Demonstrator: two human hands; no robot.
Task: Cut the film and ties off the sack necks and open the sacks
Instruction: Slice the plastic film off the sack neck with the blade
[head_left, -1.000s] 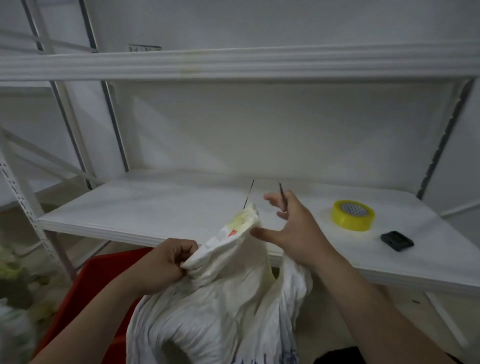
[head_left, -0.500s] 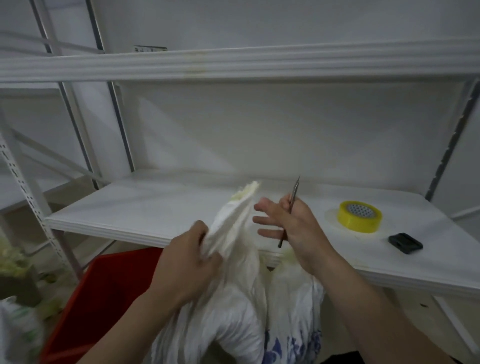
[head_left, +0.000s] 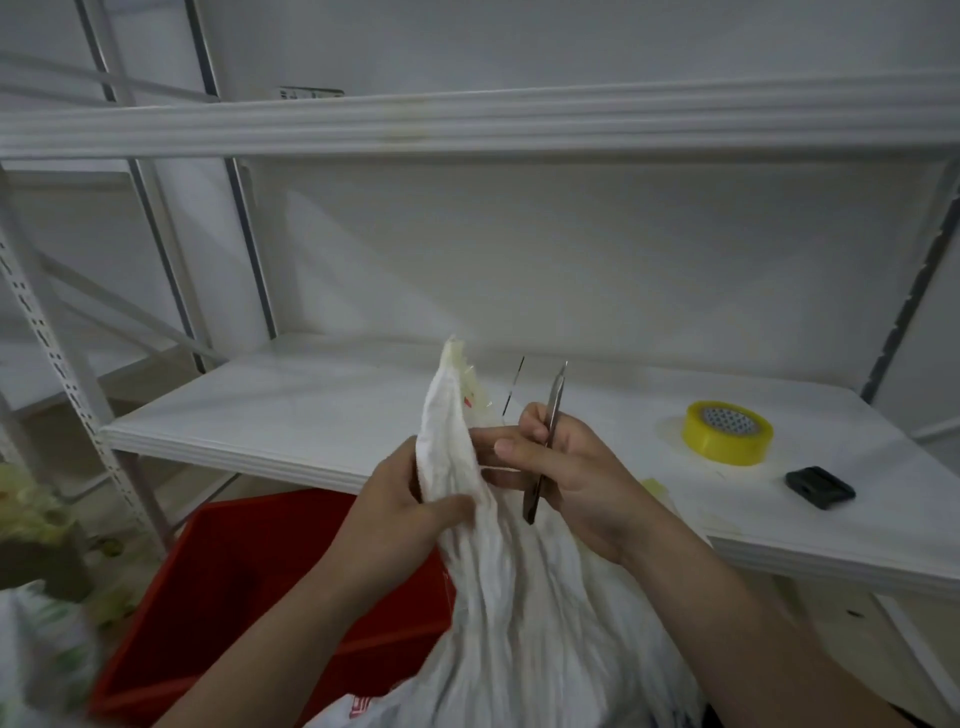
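The sack neck (head_left: 451, 441) stands nearly upright, tip up, before the shelf's (head_left: 291, 415) front edge, gripped by the left hand (head_left: 400, 514). Just beside it, the right hand (head_left: 576, 478) pinches a thin metal blade (head_left: 554, 410), point up.

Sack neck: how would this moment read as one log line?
left hand: grips sack neck | right hand: holds thin metal tool | tape roll: on shelf | state: neck gathered

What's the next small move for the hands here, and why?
Probably tilt the thin metal blade in the right hand toward the sack neck and start cutting above where the left hand grips it. The neck is gathered shut, yellowish film shows near its top, and the blade points upward beside the neck, not on it.
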